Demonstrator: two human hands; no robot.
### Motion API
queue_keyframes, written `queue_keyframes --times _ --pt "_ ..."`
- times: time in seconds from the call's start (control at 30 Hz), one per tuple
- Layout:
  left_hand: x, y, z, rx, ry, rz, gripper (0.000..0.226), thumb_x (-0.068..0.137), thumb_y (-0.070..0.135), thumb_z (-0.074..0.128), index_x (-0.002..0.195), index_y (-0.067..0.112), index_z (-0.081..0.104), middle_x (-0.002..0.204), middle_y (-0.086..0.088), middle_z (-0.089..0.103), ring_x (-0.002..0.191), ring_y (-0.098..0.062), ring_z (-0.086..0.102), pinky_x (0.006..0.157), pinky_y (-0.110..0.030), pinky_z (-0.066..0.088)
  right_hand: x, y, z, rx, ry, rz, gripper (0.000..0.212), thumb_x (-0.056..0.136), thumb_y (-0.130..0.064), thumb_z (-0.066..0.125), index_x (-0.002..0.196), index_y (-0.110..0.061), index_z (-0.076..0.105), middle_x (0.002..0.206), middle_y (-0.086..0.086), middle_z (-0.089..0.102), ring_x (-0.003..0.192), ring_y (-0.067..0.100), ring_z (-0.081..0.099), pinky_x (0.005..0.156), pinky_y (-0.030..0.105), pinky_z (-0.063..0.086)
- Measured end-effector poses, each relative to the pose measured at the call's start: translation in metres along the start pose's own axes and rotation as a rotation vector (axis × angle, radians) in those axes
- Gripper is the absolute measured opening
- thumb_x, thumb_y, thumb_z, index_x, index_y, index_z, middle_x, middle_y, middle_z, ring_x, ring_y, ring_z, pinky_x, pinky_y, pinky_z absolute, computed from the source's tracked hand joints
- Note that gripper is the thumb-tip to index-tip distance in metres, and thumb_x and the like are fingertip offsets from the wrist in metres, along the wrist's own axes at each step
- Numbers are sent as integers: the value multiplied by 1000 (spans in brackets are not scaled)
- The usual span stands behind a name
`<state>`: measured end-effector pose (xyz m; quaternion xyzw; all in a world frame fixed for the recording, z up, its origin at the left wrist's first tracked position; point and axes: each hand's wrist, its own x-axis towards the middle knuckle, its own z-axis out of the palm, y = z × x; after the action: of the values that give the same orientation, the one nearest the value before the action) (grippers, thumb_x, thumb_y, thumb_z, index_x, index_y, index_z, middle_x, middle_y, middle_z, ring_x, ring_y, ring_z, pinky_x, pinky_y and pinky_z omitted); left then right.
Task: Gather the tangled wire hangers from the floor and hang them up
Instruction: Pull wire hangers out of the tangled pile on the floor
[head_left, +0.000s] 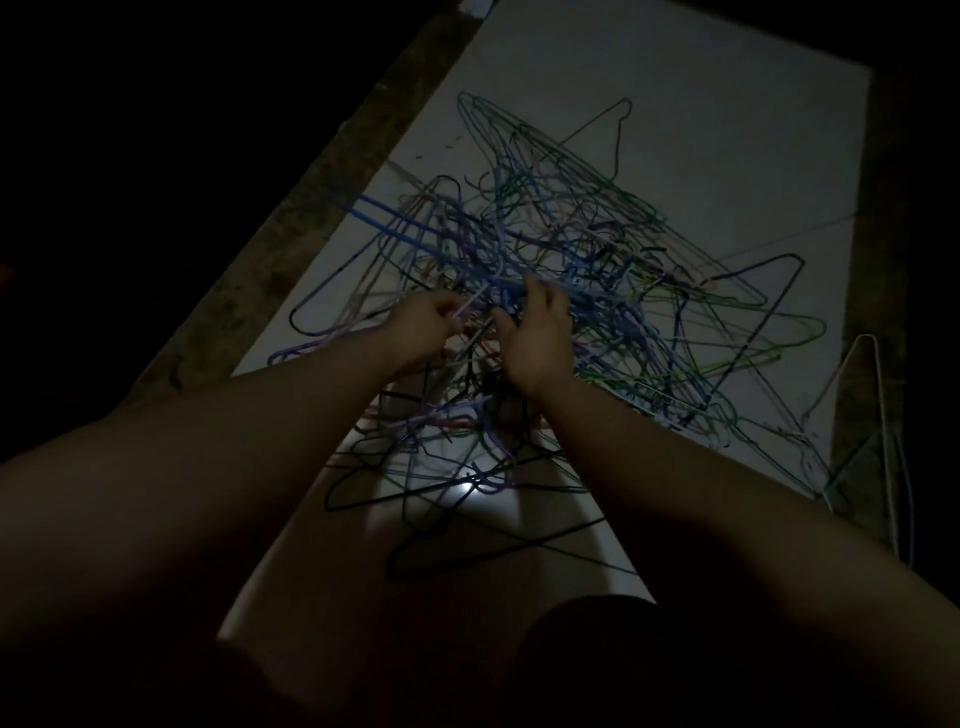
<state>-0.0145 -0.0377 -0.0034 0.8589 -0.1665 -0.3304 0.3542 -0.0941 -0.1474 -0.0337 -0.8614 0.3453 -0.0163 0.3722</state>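
Head view, very dim light. A pile of wire hangers (561, 260) lies tangled on a pale floor (701, 145). The wires are blue, green, lilac and black, hooked through one another. The pile spreads across most of the lit floor, from the far middle down to between the two forearms.

The left hand (422, 326) is at the near left side of the pile, knuckles up. Its fingers (451, 312) are clenched in a pinch on a pale wire (470, 302) that runs up into the tangle.

The right hand (537, 335) is just beside it, back to the camera. Its fingers (535, 291) curl down into the knot of blue wires. The grip itself is hidden, so I cannot tell whether they are grasping anything.

A black hanger (467, 551) lies nearest the person, partly under the pile. A white hanger (878, 415) lies at the right edge, half off the pale floor onto a dark strip (878, 208). A rough dark border (311, 202) runs along the left side. A bright glare spot (467, 489) shows on the floor below the hands.
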Motion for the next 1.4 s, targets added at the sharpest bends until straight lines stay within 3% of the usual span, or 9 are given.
queue_keyframes --times 0.13,0.3,0.4,0.6,0.7,0.9,1.07,1.2,1.4 --pt "-5 -1 -6 -22 35 40 21 91 3 54 110 3 64 115 -14 62 106 -27 57 91 -35 46 -1 1 -7 69 54 48 59 98 -32 48 149 -21 22 157 9 9 139 33 25 108 49 34" --pt "-14 -2 -20 -120 47 -22 18 91 -4 48 100 -2 64 77 -13 56 56 -12 47 47 -16 35 -3 -1 -16 5 113 55 38 98 -33 48 135 -22 47 147 8 33 131 31 34 104 45 35" --pt "-23 2 -25 -221 97 -13 13 93 -2 46 90 1 58 54 0 52 35 -1 44 35 -6 27 -4 -4 -15 -65 147 20 33 93 -37 57 122 -21 54 134 5 47 124 27 40 101 44 35" --pt "-26 -1 -32 -100 176 89 16 93 8 51 82 3 61 60 2 47 46 -2 41 36 -4 26 -3 -13 -23 64 232 -70 18 94 -32 56 99 -19 44 78 -2 51 75 23 53 77 38 44" --pt "-25 3 -32 -97 180 100 16 92 9 53 80 4 62 61 3 49 52 -7 40 46 -12 35 -4 -20 -25 41 199 -161 19 99 -27 47 102 -11 54 89 6 55 72 20 47 62 29 31" --pt "-24 5 -33 -110 150 109 17 91 10 56 77 6 62 75 -6 59 64 -11 49 67 -24 41 10 -32 -47 372 457 51 25 99 -24 48 98 -4 62 85 5 55 72 18 47 63 22 29" --pt "-31 10 -40 -156 143 112 14 92 8 54 84 3 63 64 0 51 46 -1 43 39 -5 30 18 -30 -62 484 541 147 18 98 -24 50 89 -11 58 73 1 52 62 13 45 59 23 32" --pt "-36 11 -54 -160 114 85 18 93 8 53 76 6 60 60 -4 46 34 -2 35 34 -9 27 22 -21 -75 481 566 200 24 98 -26 50 102 -6 63 84 4 57 73 16 50 66 24 35" --pt "-46 16 -80 -412 51 8 28 93 18 53 65 14 52 50 3 41 37 -10 34 38 -15 24 19 -16 -81 490 522 193 17 98 -25 51 89 -12 57 81 7 56 73 21 51 66 29 39"
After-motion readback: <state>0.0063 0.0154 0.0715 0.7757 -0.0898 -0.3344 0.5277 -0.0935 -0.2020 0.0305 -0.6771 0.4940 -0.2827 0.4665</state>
